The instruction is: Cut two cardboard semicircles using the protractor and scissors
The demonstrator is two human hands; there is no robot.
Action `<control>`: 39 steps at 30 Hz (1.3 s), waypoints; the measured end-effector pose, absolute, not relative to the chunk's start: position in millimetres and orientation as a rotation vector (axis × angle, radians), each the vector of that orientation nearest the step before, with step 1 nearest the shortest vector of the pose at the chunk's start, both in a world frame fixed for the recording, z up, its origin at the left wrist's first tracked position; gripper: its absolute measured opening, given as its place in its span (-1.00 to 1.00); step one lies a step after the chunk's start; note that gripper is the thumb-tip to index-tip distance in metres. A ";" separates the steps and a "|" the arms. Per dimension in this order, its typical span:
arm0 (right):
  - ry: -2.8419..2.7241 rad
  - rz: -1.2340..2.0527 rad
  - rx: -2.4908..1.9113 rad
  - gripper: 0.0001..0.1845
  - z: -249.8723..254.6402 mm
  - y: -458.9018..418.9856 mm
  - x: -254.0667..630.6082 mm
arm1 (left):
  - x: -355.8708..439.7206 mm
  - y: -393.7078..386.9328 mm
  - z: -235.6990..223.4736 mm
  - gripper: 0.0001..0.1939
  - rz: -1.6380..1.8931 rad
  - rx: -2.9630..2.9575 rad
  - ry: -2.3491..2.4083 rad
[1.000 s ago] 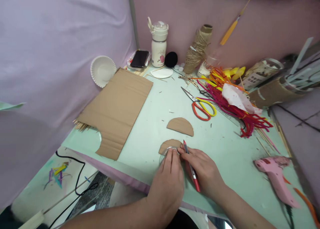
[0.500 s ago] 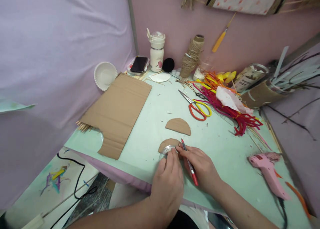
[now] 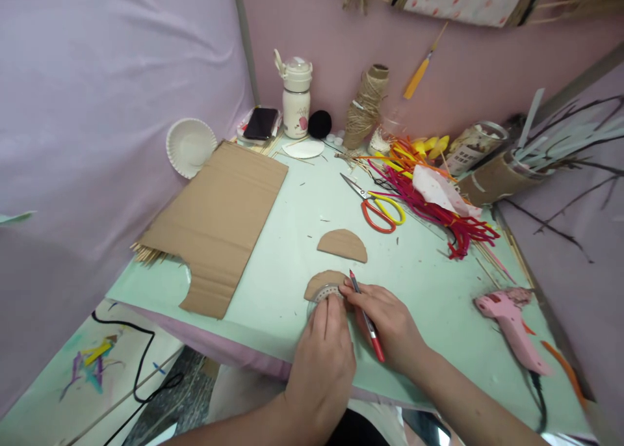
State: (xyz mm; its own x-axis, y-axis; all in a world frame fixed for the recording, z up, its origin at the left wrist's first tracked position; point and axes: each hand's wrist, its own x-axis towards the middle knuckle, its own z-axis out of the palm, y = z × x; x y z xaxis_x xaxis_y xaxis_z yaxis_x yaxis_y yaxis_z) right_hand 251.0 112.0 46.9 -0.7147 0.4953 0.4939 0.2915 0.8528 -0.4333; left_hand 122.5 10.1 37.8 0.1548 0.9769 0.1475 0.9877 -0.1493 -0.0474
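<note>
A half-round cardboard piece (image 3: 319, 281) lies near the table's front edge, partly hidden by my hands. On it rests a clear protractor (image 3: 327, 290), with my left hand (image 3: 324, 348) bent over it and the fingertips together on its edge. My right hand (image 3: 390, 322) grips a red and grey pen (image 3: 368, 326), its red tip pointing up and away from the cardboard. The thumb and forefinger of that hand are at the right end of the protractor and cardboard. A second cardboard half-circle (image 3: 342, 245) lies flat just beyond.
A large cut cardboard sheet (image 3: 219, 218) covers the left side. Scissors (image 3: 375, 205) lie beyond the half-circles, near bundled pipe cleaners (image 3: 439, 205). A pink glue gun (image 3: 511, 329) lies at the right. At the back stand a bottle (image 3: 296, 104) and twine spool (image 3: 366, 108).
The camera view has shifted slightly, so the table's things appear a little further left. My hands keep nearly the same pose on the protractor and pen.
</note>
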 end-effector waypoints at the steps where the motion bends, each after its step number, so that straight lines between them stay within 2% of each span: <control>1: -2.404 0.436 -0.568 -0.52 47.1 112.1 250.9 | 122.1 10.4 38.6 -0.48 -0.138 -2.277 -1.937; 11: -2.400 0.458 -0.569 -0.54 45.2 112.2 251.5 | 117.5 14.4 44.0 -0.46 -0.119 -2.318 -1.806; 22: -2.406 0.483 -0.581 -0.51 41.4 112.6 253.2 | 113.0 15.6 49.9 -0.54 -0.209 -2.267 -1.757; 29: -2.442 0.519 -0.571 -0.57 42.0 113.5 254.4 | 110.6 13.8 48.0 -0.53 -0.194 -2.367 -1.767; 39: -2.451 0.529 -0.585 -0.64 44.2 113.6 252.5 | 101.6 17.1 45.8 -0.59 -0.383 -2.346 -1.716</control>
